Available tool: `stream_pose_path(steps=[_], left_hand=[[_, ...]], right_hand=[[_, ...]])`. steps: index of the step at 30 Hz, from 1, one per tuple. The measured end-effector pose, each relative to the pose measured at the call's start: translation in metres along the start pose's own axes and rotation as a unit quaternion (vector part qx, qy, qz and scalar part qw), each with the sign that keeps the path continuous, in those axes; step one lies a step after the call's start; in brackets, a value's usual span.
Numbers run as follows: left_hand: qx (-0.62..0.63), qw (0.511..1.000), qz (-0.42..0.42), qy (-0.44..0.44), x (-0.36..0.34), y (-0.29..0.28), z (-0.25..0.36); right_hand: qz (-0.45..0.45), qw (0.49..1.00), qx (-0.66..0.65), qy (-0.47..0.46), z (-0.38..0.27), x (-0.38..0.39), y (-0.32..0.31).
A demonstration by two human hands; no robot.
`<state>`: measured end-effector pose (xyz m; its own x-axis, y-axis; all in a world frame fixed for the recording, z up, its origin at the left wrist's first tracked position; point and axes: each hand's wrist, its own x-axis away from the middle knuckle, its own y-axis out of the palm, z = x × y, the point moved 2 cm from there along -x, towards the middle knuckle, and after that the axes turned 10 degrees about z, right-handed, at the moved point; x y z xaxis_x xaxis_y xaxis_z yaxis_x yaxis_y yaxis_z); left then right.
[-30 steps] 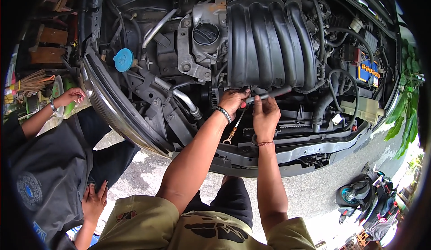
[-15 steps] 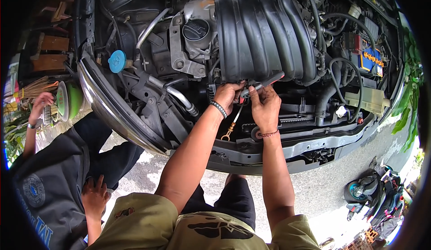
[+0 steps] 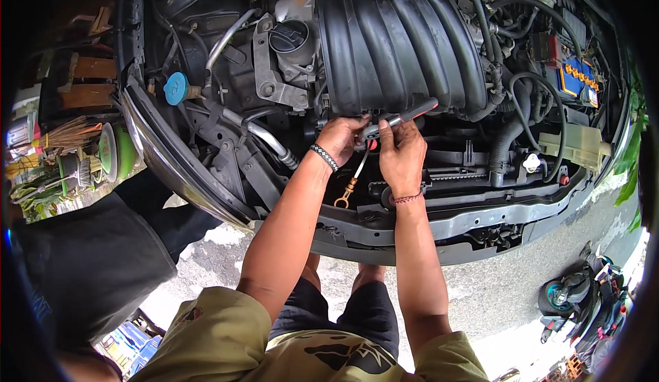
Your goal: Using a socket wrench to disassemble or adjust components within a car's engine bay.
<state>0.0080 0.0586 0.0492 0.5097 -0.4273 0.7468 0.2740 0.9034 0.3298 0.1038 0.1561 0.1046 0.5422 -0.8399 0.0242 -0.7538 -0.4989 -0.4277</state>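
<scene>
In front of a ribbed black engine cover, both my hands meet at its near edge. My right hand is closed on a ratchet wrench with a black and red handle, which points up to the right. Beside it, my left hand has its fingers curled in at the ratchet's metal head; its fingertips are partly hidden. What the head sits on cannot be seen. Just below the hands, a dipstick with a yellow ring handle slants down toward the front of the engine bay.
A black oil filler cap and a blue reservoir cap lie to the left. At the right are a battery and a pale plastic tank. The front crossmember borders my side. Another person in dark clothes stands at left.
My hands remain at the same spot, with the ratchet handle swung slightly upward. The view has shifted a little. The other person's hands at left have gone out of sight.
</scene>
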Motion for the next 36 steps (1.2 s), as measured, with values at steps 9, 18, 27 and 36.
stream_pose_path(steps=[9, 18, 27, 36], left_hand=[[-0.147, 0.988, 0.025, 0.041, 0.014, 0.006, 0.005], [-0.172, 0.981, 0.058, 0.068, 0.004, -0.003, -0.002], [-0.025, 1.000, -0.005, 0.016, 0.002, -0.004, -0.003], [-0.149, 0.988, 0.024, 0.039, 0.000, -0.004, -0.002]], right_hand=[[0.014, 1.000, 0.012, -0.014, -0.006, 0.001, -0.003], [0.030, 0.995, 0.026, -0.091, -0.010, 0.001, 0.001], [0.007, 0.999, 0.024, -0.038, -0.003, 0.004, 0.003], [0.002, 0.999, 0.030, -0.035, -0.006, 0.002, 0.002]])
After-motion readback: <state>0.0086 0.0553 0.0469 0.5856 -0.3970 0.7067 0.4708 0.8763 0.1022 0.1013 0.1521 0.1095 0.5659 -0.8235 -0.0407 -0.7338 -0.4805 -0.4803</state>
